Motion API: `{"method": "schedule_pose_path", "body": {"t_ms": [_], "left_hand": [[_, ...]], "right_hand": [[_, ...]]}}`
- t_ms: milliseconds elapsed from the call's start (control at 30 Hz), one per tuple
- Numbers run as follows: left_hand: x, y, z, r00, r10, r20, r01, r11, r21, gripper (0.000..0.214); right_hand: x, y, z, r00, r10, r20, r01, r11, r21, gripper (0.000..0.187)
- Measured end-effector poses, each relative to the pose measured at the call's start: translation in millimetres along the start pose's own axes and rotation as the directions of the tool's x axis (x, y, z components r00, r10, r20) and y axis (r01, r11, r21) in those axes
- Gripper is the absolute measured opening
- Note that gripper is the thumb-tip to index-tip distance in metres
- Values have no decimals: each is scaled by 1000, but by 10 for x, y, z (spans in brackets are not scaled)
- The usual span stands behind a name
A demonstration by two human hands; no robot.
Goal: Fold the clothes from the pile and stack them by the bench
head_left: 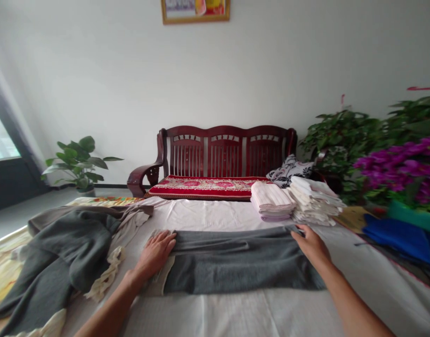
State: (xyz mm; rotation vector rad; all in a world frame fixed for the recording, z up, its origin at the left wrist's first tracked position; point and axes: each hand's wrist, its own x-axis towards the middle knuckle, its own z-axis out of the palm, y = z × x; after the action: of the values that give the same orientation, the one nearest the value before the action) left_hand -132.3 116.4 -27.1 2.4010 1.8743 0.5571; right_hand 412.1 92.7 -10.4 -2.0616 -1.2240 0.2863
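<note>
Bare forearms stretch in over the near edge of a surface spread with a white sheet, one toward each end of a gray garment. From where I stand, the garment lies flat about the middle of the surface, its long axis running left to right, roughly in line with the near edge. A narrower fold of it rests on top along its far side, and a pale band finishes its left end.

Everything hangs on that long far side: both hands are at its corners, so most of the cloth lies on the near side of the fingers, between the two arms. The left hand is nearer the banded end, palm down, its fingers close together and laid on the cloth. The right hand is at the opposite far corner, thumb and fingertips seemingly pinched on the fabric.

Beyond it, toward the far right corner of the surface, sit pink folded towels touching a stack of white cloths. By the left edge sprawls a rumpled gray heap.
</note>
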Motion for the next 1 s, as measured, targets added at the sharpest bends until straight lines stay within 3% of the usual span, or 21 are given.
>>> {"method": "schedule_pose_path", "body": {"t_ms": [100, 267, 400, 500, 633, 700, 767, 867, 933, 1000], "left_hand": [[166, -8, -22, 999, -28, 35, 27, 999, 40, 46], [409, -75, -116, 974, -226, 30, 219, 962, 162, 39], [488, -81, -209, 986, -161, 51, 148, 970, 192, 26], [560, -50, -276, 982, -182, -49, 188, 956, 224, 29], [712, 2, -281, 947, -266, -179, 304, 923, 235, 31], [758, 48, -221, 944, -269, -191, 309, 924, 226, 28], [753, 112, -132, 960, -196, -200, 235, 952, 194, 29], [659, 223, 13, 988, 2, -154, 12, 996, 92, 29], [576, 281, 96, 990, 125, -68, -124, 992, 19, 31], [507, 314, 161, 982, 186, -15, -185, 983, 14, 35]], "right_hand": [[5, 9, 15, 998, 60, 8, -58, 990, -130, 43], [-7, -3, 29, 998, 45, 43, -37, 985, -167, 50], [-6, -13, 13, 999, 16, 41, -11, 994, -112, 45], [-22, -90, -9, 1000, 7, -21, -10, 993, -116, 50], [-98, -214, -8, 998, 55, 15, -48, 955, -293, 56], [-164, -250, 4, 1000, -2, 11, 6, 923, -384, 53], [-242, -283, 19, 991, -125, -46, 88, 872, -482, 46], [-365, -372, 60, 929, -351, -113, 238, 804, -545, 36], [-442, -457, 117, 880, -473, -49, 396, 785, -476, 34], [-514, -534, 203, 831, -545, 106, 544, 761, -352, 37]]}}
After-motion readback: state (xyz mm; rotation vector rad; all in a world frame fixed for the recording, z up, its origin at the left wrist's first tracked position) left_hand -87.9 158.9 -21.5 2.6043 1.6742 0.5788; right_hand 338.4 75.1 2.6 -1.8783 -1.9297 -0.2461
